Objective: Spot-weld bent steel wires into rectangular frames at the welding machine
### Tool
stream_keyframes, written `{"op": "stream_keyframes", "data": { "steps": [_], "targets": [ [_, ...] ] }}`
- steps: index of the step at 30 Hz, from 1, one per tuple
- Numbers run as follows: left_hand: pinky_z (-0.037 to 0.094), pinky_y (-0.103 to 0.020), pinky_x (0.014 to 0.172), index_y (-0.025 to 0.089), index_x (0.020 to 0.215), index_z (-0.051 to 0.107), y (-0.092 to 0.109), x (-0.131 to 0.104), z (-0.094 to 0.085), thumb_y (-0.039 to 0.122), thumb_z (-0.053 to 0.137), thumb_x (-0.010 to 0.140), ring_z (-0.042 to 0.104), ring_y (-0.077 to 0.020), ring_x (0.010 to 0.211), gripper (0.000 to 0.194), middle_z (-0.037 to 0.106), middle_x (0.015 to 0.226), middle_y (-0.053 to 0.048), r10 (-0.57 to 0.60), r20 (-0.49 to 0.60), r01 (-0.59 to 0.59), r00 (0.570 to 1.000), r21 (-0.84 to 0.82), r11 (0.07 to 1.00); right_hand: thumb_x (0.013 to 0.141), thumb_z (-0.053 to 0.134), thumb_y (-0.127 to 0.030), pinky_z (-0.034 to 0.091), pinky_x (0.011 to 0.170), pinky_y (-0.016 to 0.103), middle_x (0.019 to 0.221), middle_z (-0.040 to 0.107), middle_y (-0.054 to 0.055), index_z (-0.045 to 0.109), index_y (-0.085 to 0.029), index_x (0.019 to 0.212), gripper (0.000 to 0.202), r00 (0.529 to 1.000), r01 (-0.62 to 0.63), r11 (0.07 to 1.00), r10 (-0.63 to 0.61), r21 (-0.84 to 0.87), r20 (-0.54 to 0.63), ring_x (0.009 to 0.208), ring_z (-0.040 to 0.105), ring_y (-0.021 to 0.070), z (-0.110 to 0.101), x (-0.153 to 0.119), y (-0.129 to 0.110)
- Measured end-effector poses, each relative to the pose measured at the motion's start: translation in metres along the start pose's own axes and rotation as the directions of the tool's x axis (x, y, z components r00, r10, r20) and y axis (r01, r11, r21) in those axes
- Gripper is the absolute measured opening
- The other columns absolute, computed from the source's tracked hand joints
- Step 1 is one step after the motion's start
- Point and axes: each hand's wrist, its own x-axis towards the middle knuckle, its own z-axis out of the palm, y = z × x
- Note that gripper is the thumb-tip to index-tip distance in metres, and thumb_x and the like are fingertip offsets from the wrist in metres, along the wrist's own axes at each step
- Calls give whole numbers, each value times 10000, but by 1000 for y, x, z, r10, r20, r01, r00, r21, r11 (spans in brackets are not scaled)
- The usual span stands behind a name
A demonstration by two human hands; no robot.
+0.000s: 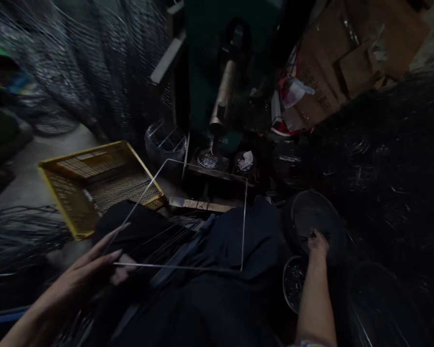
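My left hand (103, 262), at the lower left, grips a thin wire frame (243, 226) by its left end, fingers and thumb around it. The frame is bent into a four-sided shape and spans my lap. At the right my right hand (318, 243) reaches over a dark round tub (320, 209), its fingers pinched together; what they hold is too small and dark to make out. Below that tub sits a bowl (292, 284) of small shiny pieces.
A green machine with a metal cylinder (224, 91) stands ahead, above a small round dish (208, 160). A yellow crate (83, 178) lies left, wire bundles (25, 226) beyond it. Cardboard boxes (321, 77) are at the upper right.
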Motion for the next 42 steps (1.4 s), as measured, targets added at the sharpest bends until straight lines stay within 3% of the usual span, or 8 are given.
{"op": "stream_keyframes", "data": {
  "steps": [2, 6, 11, 13, 15, 19, 22, 42],
  "targets": [
    [421, -202, 441, 317, 1571, 222, -7, 1, -9, 228, 474, 860, 602, -143, 466, 760, 701, 653, 14, -32, -87, 27, 996, -57, 998, 771, 623, -298, 444, 526, 323, 554, 457, -26, 413, -220, 577, 296, 999, -37, 997, 38, 64, -25, 518, 496, 141, 1, -15, -13],
    [471, -200, 468, 333, 1573, 218, -15, -13, -1, 265, 808, 651, 633, -173, 545, 1097, 749, 768, -39, 8, -66, -17, 998, -142, 990, 656, 745, -353, 439, 506, 242, 631, 569, -28, 632, -157, 842, 293, 999, -39, 987, 39, 157, 1, 527, 524, 118, 14, -64, -53],
    [507, -217, 480, 289, 1590, 167, -15, -28, 26, 345, 885, 613, 633, -194, 555, 1213, 731, 741, -49, 30, 48, -22, 998, -170, 985, 769, 772, -428, 348, 386, 169, 578, 608, -38, 702, -153, 1139, 467, 938, 87, 991, -117, 106, 327, 406, 451, 75, 28, -133, -132],
    [516, -240, 472, 315, 1588, 171, -15, -31, 30, 363, 899, 578, 632, -209, 544, 1246, 730, 731, -41, 8, 56, 2, 998, -162, 987, 831, 731, -412, 482, 464, 217, 814, 728, 42, 706, -184, 1183, 420, 837, 181, 979, -203, 93, 509, 506, 586, 110, 29, -151, -158],
    [516, -240, 462, 336, 1580, 205, -13, -35, 31, 387, 899, 566, 616, -202, 520, 1230, 732, 720, -36, 2, 32, 3, 999, -142, 990, 879, 687, -382, 601, 760, 354, 1152, 718, 105, 684, -228, 1249, 401, 658, 301, 945, -304, 129, 689, 850, 720, 204, 30, -163, -177],
    [500, -209, 463, 342, 1567, 256, -6, -44, 36, 414, 877, 602, 583, -172, 493, 1150, 717, 672, -30, 25, -13, -26, 1000, -112, 993, 871, 700, -416, 246, 1188, 601, 1473, 518, 85, 485, -325, 1467, 640, 238, 578, 805, -323, 134, 916, 1389, 454, 298, 39, -179, -193],
    [500, -209, 475, 281, 1584, 213, 0, -46, 39, 406, 877, 602, 585, -178, 495, 1192, 709, 654, -48, 54, 2, -53, 999, -109, 993, 799, 760, -508, 44, 1192, 665, 1563, 386, 88, 286, -343, 1560, 912, 80, 702, 707, -197, 85, 977, 1470, 308, 313, 53, -187, -195],
    [503, -253, 515, 305, 1591, 151, -23, -29, 32, 429, 787, 738, 610, -206, 557, 1070, 700, 708, -55, 5, 155, 20, 988, -161, 987, 762, 782, -522, -82, 1170, 664, 1537, 422, 121, 302, -296, 1557, 956, -10, 713, 697, -98, 76, 995, 1458, 335, 310, 95, -218, -176]
  ]
}}
